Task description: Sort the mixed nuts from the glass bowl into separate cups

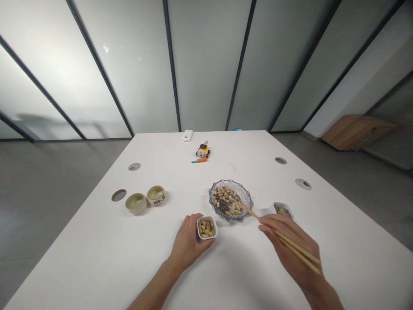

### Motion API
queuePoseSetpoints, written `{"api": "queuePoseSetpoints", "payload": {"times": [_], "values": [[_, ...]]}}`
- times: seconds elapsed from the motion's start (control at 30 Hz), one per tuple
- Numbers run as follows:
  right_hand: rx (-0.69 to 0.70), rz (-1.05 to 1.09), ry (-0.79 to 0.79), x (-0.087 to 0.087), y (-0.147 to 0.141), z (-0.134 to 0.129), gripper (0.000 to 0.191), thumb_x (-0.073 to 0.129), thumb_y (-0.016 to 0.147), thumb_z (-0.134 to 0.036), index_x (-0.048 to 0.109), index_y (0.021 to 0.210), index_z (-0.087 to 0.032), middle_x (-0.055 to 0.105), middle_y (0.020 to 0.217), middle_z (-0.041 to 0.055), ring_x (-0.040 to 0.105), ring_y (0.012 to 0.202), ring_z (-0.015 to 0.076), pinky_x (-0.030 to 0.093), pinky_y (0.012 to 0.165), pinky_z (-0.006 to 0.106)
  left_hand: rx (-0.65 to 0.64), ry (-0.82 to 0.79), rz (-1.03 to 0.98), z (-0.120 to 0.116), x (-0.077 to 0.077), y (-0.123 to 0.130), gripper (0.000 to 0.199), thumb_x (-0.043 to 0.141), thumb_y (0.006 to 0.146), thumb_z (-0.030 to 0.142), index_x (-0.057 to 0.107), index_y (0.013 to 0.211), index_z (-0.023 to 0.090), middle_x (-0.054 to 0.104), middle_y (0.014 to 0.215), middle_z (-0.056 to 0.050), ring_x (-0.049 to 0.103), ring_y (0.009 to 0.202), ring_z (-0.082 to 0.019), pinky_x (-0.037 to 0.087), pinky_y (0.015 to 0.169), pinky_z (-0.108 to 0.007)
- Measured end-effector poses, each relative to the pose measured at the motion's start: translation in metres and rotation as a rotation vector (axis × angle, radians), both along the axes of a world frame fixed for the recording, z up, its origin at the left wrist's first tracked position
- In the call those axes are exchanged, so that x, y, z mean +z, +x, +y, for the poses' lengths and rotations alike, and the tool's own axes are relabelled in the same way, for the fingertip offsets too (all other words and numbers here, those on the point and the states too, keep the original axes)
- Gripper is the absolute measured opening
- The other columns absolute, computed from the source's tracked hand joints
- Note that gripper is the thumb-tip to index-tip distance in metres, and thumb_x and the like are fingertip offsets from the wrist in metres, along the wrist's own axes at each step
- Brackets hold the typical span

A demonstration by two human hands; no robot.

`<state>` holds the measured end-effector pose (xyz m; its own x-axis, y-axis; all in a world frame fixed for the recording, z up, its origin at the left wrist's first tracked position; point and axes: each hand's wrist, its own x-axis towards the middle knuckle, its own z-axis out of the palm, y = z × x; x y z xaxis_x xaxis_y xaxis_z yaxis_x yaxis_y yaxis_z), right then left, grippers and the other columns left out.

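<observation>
My left hand (189,241) is wrapped round a small white square cup (215,230) that holds several peanuts (206,228). In my right hand (290,245) is a pair of wooden chopsticks (251,212), their tips reaching into a clear glass bowl (247,200) with a scalloped rim. The bowl contains peanuts (226,193) mixed with small dark seeds (219,206). Whether the chopstick tips grip a peanut is too small to tell. Just beyond my right hand stands another white square cup (292,212), partly hidden, with pale brownish contents.
Two pale green cups (136,210) sit to the left, one with dark lettering (158,201). Farther back lie a yellow toy car (203,150), an orange toy carrot (201,159) and a white box-like object (187,135). The white table (97,258) has round holes near both sides.
</observation>
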<state>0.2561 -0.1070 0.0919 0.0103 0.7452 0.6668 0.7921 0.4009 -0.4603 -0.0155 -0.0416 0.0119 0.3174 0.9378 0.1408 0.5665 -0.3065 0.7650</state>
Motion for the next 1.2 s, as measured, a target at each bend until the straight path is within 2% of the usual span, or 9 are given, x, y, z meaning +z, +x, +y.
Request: {"api": "queuePoseSetpoints", "payload": {"times": [0.2,0.27,0.37,0.53,0.7,0.77,0.87,0.93,1.2], "values": [[0.107,-0.017,-0.159,-0.019,0.004,0.013,0.017,0.058,0.103,-0.031,0.073,0.098,-0.023,0.075,0.096,0.0075,0.073,0.092,0.0235,0.062,0.085,0.039,-0.002,0.011,0.005,0.0,-0.001,0.0,0.046,0.082,0.075,0.025,0.06,0.116,0.025,0.068,0.111,-0.005,0.063,0.105,-0.029,0.052,0.092,-0.044],[0.117,0.004,-0.156,-0.021,0.005,0.015,0.019,0.057,0.104,-0.031,0.074,0.098,-0.023,0.075,0.096,0.0069,0.073,0.092,0.0227,0.062,0.086,0.038,0.002,0.007,0.005,0.0,0.0,0.0,0.046,0.082,0.075,0.025,0.06,0.115,0.025,0.068,0.11,-0.006,0.063,0.104,-0.03,0.052,0.091,-0.044],[0.102,0.034,-0.098,-0.021,0.006,0.015,0.012,0.063,0.1,-0.028,0.074,0.098,-0.025,0.076,0.097,0.0052,0.074,0.09,0.0217,0.063,0.084,0.036,0.0,0.002,-0.005,0.0,0.0,0.0,0.048,0.083,0.074,0.025,0.06,0.116,0.025,0.068,0.112,-0.006,0.063,0.105,-0.03,0.052,0.092,-0.044],[0.02,0.087,-0.001,-0.007,-0.003,0.004,0.01,0.067,0.097,-0.028,0.076,0.095,-0.027,0.077,0.092,0.0036,0.075,0.081,0.0201,0.063,0.075,0.032,0.001,-0.011,-0.002,0.0,0.001,0.0,0.051,0.084,0.072,0.023,0.06,0.116,0.025,0.067,0.112,-0.005,0.063,0.106,-0.03,0.052,0.093,-0.043],[0.139,0.14,-0.103,0.011,-0.019,-0.008,0.023,0.062,0.1,-0.041,0.078,0.089,-0.029,0.078,0.086,0.0029,0.076,0.077,0.0184,0.063,0.07,0.028,0.009,-0.012,0.008,0.0,0.001,0.001,0.05,0.083,0.073,0.021,0.06,0.117,0.025,0.067,0.112,-0.005,0.062,0.106,-0.029,0.051,0.093,-0.043],[0.111,0.135,-0.087,0.011,-0.018,-0.008,0.023,0.061,0.1,-0.043,0.078,0.091,-0.029,0.077,0.088,0.0034,0.076,0.079,0.0189,0.063,0.07,0.028,0.007,-0.014,0.007,0.0,0.002,0.001,0.051,0.083,0.072,0.021,0.059,0.117,0.025,0.067,0.112,-0.005,0.062,0.106,-0.029,0.051,0.093,-0.043],[-0.006,0.089,-0.035,0.003,-0.009,-0.001,0.017,0.064,0.099,-0.037,0.076,0.092,-0.028,0.076,0.09,0.0036,0.074,0.081,0.0197,0.062,0.075,0.031,0.001,-0.021,0.007,0.0,0.002,0.0,0.051,0.084,0.073,0.023,0.059,0.117,0.025,0.067,0.112,-0.005,0.062,0.107,-0.029,0.05,0.094,-0.043],[-0.032,0.056,-0.048,-0.005,-0.003,0.005,0.014,0.065,0.099,-0.035,0.074,0.093,-0.027,0.076,0.092,0.0037,0.074,0.084,0.0204,0.061,0.079,0.033,-0.005,-0.02,0.008,0.0,0.001,0.0,0.05,0.084,0.073,0.023,0.059,0.116,0.025,0.067,0.112,-0.005,0.061,0.107,-0.029,0.05,0.093,-0.044],[0.067,0.072,-0.126,-0.029,0.001,0.015,0.008,0.064,0.1,-0.025,0.071,0.1,-0.024,0.073,0.098,0.0055,0.071,0.093,0.0215,0.06,0.084,0.035,-0.012,-0.003,-0.005,0.0,-0.001,-0.001,0.052,0.085,0.072,0.019,0.058,0.117,0.025,0.066,0.111,-0.004,0.062,0.105,-0.029,0.051,0.092,-0.043]]}}
